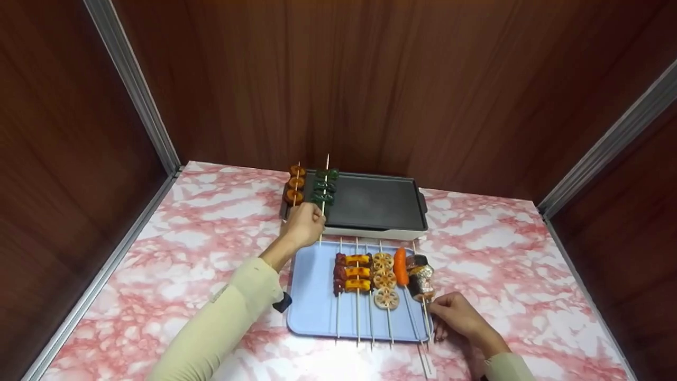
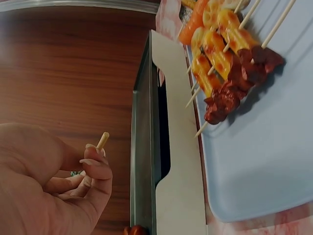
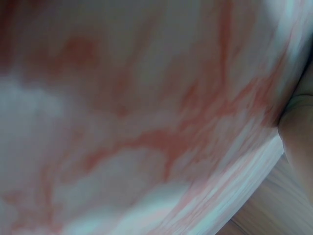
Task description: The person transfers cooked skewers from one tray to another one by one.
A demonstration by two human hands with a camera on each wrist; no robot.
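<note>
My left hand pinches the bare stick of a skewer of dark green pieces between thumb and fingers. The green pieces hang over the left part of a black griddle, and the stick's blunt end pokes out past my fingertips in the left wrist view. Just left of it, a skewer of orange-brown round slices lies along the griddle's left edge. My right hand is at the right edge of a blue tray, fingertips by a fish-like skewer; I cannot tell whether it grips anything.
On the tray lie skewers of dark red meat, yellow charred pieces and lotus root slices, plus an orange sausage. A small black object sits by the tray's left edge. Wood-grain panels enclose the marbled table.
</note>
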